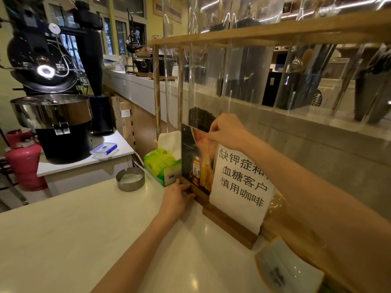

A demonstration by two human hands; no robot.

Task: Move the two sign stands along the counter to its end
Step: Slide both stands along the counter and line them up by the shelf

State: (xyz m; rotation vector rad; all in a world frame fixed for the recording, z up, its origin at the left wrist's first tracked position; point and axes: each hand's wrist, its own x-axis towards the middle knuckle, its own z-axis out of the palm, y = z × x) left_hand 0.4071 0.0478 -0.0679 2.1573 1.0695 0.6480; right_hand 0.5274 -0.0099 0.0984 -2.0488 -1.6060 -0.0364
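Note:
Two sign stands on wooden bases stand side by side on the pale counter [84,229], against the clear screen. The farther one is a dark drink advert sign [195,163]. My left hand [176,197] grips its wooden base at the near left corner, and my right hand [227,132] pinches its top edge. The nearer stand holds a white paper notice with black characters [241,185] on a wooden base [230,227]; nothing holds it, and my right forearm crosses above it.
A green tissue pack [161,163] sits just beyond the advert sign, and a round metal ashtray [130,179] lies left of it near the counter's end. A small tray [289,271] lies at the near right. A coffee roaster [53,98] and red gas cylinder [24,159] stand beyond.

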